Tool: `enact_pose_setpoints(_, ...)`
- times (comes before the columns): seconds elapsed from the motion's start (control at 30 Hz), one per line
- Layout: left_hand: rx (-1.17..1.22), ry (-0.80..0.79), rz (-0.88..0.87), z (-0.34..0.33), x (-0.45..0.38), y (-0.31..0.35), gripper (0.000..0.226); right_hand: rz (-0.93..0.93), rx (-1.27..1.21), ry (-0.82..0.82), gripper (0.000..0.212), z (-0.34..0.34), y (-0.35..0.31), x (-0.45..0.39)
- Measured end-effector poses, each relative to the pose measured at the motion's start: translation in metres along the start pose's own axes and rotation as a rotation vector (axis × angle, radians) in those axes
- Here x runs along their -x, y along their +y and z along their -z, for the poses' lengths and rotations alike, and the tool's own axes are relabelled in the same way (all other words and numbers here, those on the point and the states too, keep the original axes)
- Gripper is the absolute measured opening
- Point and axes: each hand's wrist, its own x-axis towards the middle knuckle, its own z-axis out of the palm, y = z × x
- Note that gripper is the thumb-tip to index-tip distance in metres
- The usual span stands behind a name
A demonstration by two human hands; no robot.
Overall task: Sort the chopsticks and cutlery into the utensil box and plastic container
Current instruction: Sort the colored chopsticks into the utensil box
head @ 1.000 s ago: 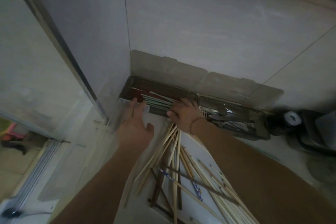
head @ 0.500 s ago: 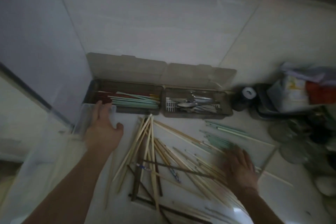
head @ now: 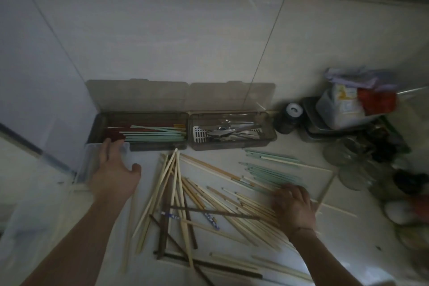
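The brown utensil box (head: 160,146) stands open against the tiled wall. Its left compartment holds green and dark red chopsticks (head: 153,133); its right compartment holds metal cutlery (head: 232,132). A clear plastic container (head: 92,160) sits at the left, and my left hand (head: 115,172) rests on its far rim with fingers spread. Wooden chopsticks (head: 209,199) lie scattered across the counter, with some dark and patterned ones among them. Green chopsticks (head: 269,172) lie at the right. My right hand (head: 293,206) lies on the wooden and green chopsticks, fingers curled down; whether it grips any is unclear.
A dark jar with a white lid (head: 291,116) stands right of the box. Further right are a tray with bagged items (head: 348,109), glass lids (head: 355,169) and other dim clutter. The tiled wall rises just behind the box.
My right hand has left the box and moved right and down onto the loose chopsticks. The view has swung right. My left hand stays on the container.
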Motion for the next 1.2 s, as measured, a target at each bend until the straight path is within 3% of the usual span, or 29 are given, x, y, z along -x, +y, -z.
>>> enact_pose_setpoints(0.1,0.014,0.017,-0.010,0.001,0.001,0.002,0.072,-0.052,0.020,-0.051,0.021,0.003,-0.005,-0.006)
enact_pose_setpoints(0.2,0.020,0.037,-0.013,0.003,0.002,0.003,0.071,-0.047,0.094,-0.096,0.017,0.003,-0.006,-0.009)
enact_pose_setpoints(0.27,0.018,0.045,-0.009,0.003,0.002,0.003,0.072,-0.038,0.061,-0.016,0.015,0.006,-0.008,-0.012)
enact_pose_setpoints(0.33,0.009,0.059,-0.018,0.003,0.002,0.002,0.072,-0.020,-0.072,0.099,0.027,0.011,-0.019,-0.013)
enact_pose_setpoints(0.47,0.011,0.065,-0.014,0.003,0.001,0.000,0.072,0.032,-0.388,0.111,0.049,0.032,-0.086,-0.032)
enact_pose_setpoints(0.6,0.022,0.064,-0.047,-0.001,-0.001,-0.006,0.072,0.236,-0.469,0.055,0.026,0.037,-0.176,-0.070)
enact_pose_setpoints(0.7,0.030,0.055,-0.042,0.000,-0.001,-0.008,0.073,0.413,-0.397,0.048,0.019,0.036,-0.228,-0.098)
enact_pose_setpoints(0.87,0.055,0.048,-0.034,0.000,-0.001,-0.008,0.073,0.526,-0.172,-0.036,0.025,0.029,-0.273,-0.127)
enact_pose_setpoints(1.03,0.072,0.061,-0.041,0.001,0.000,-0.008,0.071,0.564,0.014,-0.121,0.033,0.027,-0.282,-0.127)
enact_pose_setpoints(1.2,0.069,0.046,-0.026,-0.001,-0.001,-0.007,0.072,0.623,-0.097,-0.139,0.029,0.022,-0.263,-0.129)
